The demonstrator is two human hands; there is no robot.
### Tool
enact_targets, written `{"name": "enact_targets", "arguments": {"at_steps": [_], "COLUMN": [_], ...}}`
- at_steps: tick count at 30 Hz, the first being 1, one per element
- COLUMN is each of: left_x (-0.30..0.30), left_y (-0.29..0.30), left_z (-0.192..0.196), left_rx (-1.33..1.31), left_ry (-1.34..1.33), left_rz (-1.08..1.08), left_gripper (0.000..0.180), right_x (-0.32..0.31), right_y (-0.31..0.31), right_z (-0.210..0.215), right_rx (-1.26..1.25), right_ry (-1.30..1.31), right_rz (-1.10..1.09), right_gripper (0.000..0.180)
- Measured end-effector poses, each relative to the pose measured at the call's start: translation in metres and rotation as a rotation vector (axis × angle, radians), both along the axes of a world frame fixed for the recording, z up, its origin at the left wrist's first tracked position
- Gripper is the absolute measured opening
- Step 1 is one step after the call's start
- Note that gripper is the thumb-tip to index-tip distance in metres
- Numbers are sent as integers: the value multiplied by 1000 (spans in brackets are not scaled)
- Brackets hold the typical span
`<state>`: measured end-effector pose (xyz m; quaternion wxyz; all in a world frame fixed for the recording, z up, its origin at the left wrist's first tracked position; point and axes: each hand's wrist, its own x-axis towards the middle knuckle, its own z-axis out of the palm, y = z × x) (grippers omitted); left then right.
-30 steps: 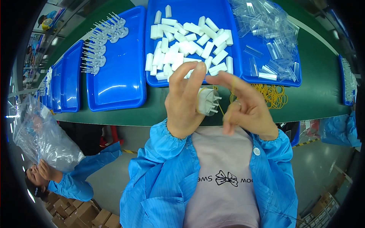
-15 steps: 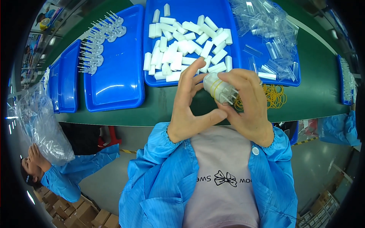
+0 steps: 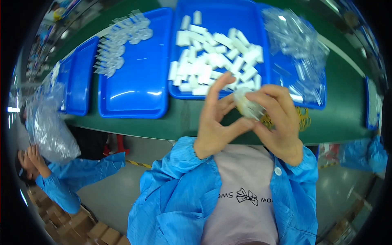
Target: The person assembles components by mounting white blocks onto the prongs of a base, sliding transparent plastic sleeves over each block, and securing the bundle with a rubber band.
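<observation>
Both my hands are raised together over the near edge of the green table [image 3: 179, 124]. My right hand [image 3: 277, 122] grips a small bundle of white plastic pieces [image 3: 248, 107] between thumb and fingers. My left hand [image 3: 218, 118] touches the same bundle from the left, fingers spread and curled around it. Just behind the hands stands a blue tray [image 3: 222, 24] filled with several white plastic pieces [image 3: 212, 65]. A heap of yellow rubber bands [image 3: 302, 118] lies on the table to the right of my right hand.
A second blue tray [image 3: 139, 85] on the left holds several clear pronged parts [image 3: 118, 41] at its far end. Clear plastic bags [image 3: 298, 49] fill a tray at the right. More blue trays [image 3: 77, 81] sit far left. A co-worker in a blue coat [image 3: 69, 179] holds a plastic bag [image 3: 49, 130] lower left.
The bundle has gone from loose pronged pieces between my hands to a compact bundle held in my right hand. The co-worker's bag has shifted slightly.
</observation>
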<state>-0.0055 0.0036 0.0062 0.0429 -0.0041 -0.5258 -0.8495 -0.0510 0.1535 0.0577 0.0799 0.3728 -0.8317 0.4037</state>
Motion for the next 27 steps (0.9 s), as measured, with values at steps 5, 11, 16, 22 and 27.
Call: {"name": "enact_targets", "arguments": {"at_steps": [5, 11, 16, 22, 27], "left_x": [-1, 5, 7, -21, -52], "left_y": [-37, -131, -187, -234, -260], "left_z": [-2, 6, 13, 9, 7], "left_rx": [-531, -794, -902, -1212, -1880], "left_ry": [222, 50, -105, -126, -95], "left_rz": [147, 582, 546, 489, 650], "left_gripper": [101, 61, 50, 38, 30], "right_x": [-77, -294, -420, -423, -395], "right_y": [-3, -19, -27, -51, -18], "right_z": [50, 22, -56, -91, -46], "right_rx": [88, 190, 256, 276, 293], "right_ry": [169, 164, 197, 62, 135], "right_rz": [-8, -68, -287, -427, -316], "right_gripper": [38, 45, 57, 66, 67]}}
